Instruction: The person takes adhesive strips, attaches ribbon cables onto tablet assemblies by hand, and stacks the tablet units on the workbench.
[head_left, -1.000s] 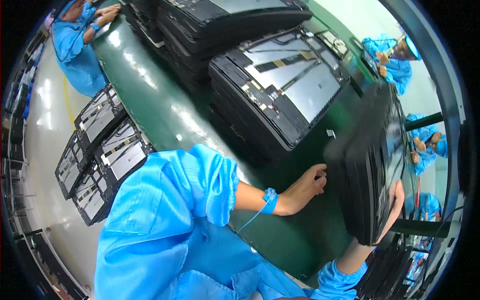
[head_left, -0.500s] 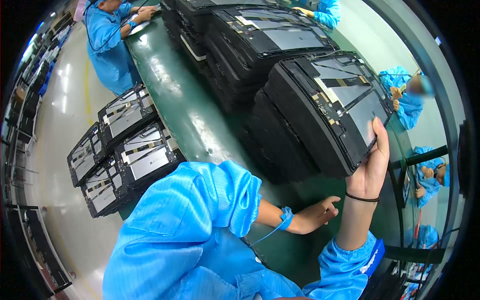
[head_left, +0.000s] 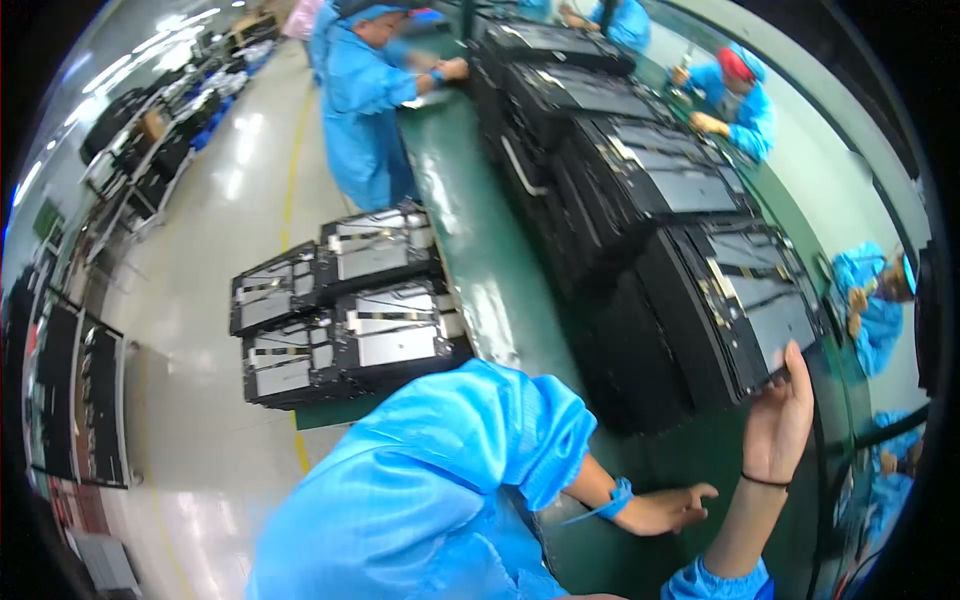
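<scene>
My right hand [head_left: 778, 428], with a dark band on the wrist, grips the near right corner of a stack of opened tablets. Its thumb lies on top of the uppermost opened tablet [head_left: 748, 300], and its other fingers are hidden or partly hidden against the stack's side. That tablet shows silver battery panels, dark ribbon cables and a circuit strip along its left. My left hand [head_left: 662, 510], wearing a blue wrist strap, hovers over or rests on the green table [head_left: 497, 318] in front of the stack. Its fingers are apart and hold nothing.
More tall tablet stacks [head_left: 665, 178] run back along the table. Shorter stacks [head_left: 395, 335] stand at its left side. A co-worker in blue [head_left: 362, 110] stands at the far left; others [head_left: 740, 100] sit across. Shelving [head_left: 130, 170] lines the aisle.
My view has turned, so the table and stacks appear farther right and lower. My right hand stays at the stack's corner; my left hand stays apart from the stack.
</scene>
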